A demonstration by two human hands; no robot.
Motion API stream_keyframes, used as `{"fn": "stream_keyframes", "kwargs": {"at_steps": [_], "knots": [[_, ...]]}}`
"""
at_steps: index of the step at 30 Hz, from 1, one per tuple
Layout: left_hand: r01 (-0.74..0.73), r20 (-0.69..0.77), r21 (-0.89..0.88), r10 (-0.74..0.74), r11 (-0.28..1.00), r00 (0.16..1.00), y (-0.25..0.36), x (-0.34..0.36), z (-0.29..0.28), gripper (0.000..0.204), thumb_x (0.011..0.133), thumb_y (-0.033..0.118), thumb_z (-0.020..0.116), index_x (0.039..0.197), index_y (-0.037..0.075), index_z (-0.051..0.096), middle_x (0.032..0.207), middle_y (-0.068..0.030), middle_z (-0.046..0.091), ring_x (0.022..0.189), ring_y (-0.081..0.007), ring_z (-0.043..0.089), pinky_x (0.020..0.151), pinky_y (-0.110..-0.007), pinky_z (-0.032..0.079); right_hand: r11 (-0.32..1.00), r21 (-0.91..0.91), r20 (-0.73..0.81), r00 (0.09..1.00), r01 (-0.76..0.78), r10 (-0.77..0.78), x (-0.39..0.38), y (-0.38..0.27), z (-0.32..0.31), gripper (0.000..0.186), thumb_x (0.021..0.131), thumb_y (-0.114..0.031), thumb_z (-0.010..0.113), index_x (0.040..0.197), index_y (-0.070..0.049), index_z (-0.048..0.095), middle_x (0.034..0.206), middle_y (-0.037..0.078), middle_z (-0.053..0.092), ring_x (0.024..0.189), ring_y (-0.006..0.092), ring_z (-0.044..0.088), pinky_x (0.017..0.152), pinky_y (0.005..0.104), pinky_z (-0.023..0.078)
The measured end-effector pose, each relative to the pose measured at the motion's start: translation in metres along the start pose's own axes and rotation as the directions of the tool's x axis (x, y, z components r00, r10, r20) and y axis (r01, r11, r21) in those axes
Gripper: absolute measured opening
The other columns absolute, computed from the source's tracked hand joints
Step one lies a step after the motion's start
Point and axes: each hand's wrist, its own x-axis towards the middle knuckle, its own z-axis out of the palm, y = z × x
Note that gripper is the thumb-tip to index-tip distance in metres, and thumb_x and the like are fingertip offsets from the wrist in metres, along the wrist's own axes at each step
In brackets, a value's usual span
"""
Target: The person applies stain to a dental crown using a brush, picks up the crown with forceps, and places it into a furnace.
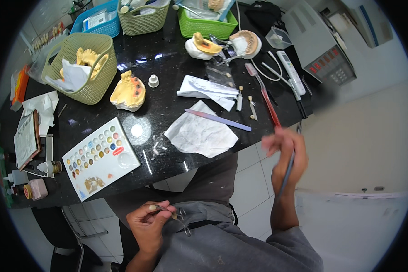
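My left hand (147,222), low in the view, grips metal forceps (184,222) with a small pale tooth-shaped piece (153,208) at their tip. My right hand (288,158), motion-blurred at the desk's front edge, holds a slim grey brush-like tool (284,181). Just beyond its fingers lies a red-handled toothbrush (267,100); whether they touch it is unclear. A white palette (102,170) with coloured wells sits at the left. A purple-handled tool (226,123) rests on a crumpled white paper (197,140), near small tooth pieces on holders (252,108).
The black worktop (154,113) carries a dental model (127,97), a small white bottle (153,81), baskets (79,93) along the back and left, an articulator with casts (245,43), and a white handheld device (289,68). Small bottles (37,188) crowd the left edge. A grey machine (322,59) stands right.
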Motion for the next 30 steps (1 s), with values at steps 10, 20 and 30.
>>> {"fn": "stream_keyframes", "kwargs": {"at_steps": [10, 20, 30], "knots": [[-0.042, 0.139, -0.024, 0.045, 0.999, 0.989, -0.003, 0.0, 0.025, 0.016, 0.079, -0.008, 0.07, 0.095, -0.009, 0.064, 0.093, -0.0202, 0.067, 0.084, -0.0244, 0.069, 0.076, -0.031, 0.058, 0.898, -0.441, 0.253, 0.959, -0.004, 0.128, 0.06, 0.02, 0.004, 0.012, 0.08, -0.008, 0.07, 0.089, 0.0, 0.066, 0.074, 0.014, 0.063, 0.063, 0.0251, 0.063, 0.058, 0.0342, 0.048], [0.141, 0.181, -0.031, -0.133, 0.989, 0.974, 0.006, 0.025, 0.051, 0.015, 0.084, -0.004, 0.067, 0.096, -0.011, 0.065, 0.1, -0.0219, 0.067, 0.086, -0.0213, 0.068, 0.079, -0.03, 0.057, 0.759, -0.644, 0.332, 0.928, 0.095, 0.166, 0.073, 0.022, 0.009, 0.009, 0.077, -0.012, 0.068, 0.079, -0.004, 0.065, 0.076, 0.013, 0.065, 0.07, 0.0304, 0.065, 0.064, 0.04, 0.049], [0.182, 0.302, -0.121, -0.138, 0.976, 0.943, 0.013, 0.027, 0.055, 0.017, 0.085, 0.001, 0.068, 0.098, -0.008, 0.067, 0.092, -0.0143, 0.068, 0.081, -0.0142, 0.067, 0.07, -0.024, 0.056, 0.711, -0.68, 0.383, 0.913, 0.176, 0.141, 0.077, 0.015, 0.012, 0.008, 0.075, -0.007, 0.066, 0.078, -0.003, 0.061, 0.071, 0.012, 0.063, 0.066, 0.0279, 0.064, 0.063, 0.0365, 0.048]]}}
